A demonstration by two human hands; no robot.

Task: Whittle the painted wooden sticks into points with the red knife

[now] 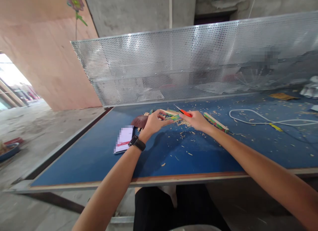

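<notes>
The work in hand looks like shaving or carving wood, judging by the pale curled wood shavings [184, 123] heaped under the hands and scattered over the blue flat-topped surface [164, 164]. At the centre of the frame, the left hand [154, 122] grips a slim pale wooden strip with green-patterned sides [175, 118], its fingers bent around the near end. The right hand [197, 120], just beside it, has its fingers closed around a thin metal-tipped tool with an orange-red handle [186, 113], the tip aimed toward the upper left of the frame. The hands hide much of the strip, so whether the blade touches the wood is hard to say; the tip seems to stand clear of it.

A further stroke would call for a firm left hold, the tip turned onto the wood, and the left fingers kept out of the blade's path.

A second pale wooden strip with green and red sides [215, 122] lies right of centre, near the right wrist. Left of centre, a flat device with a lit white screen [126, 135] rests beside a dark brown rounded object [139, 121], partly hidden by the left hand.
</notes>
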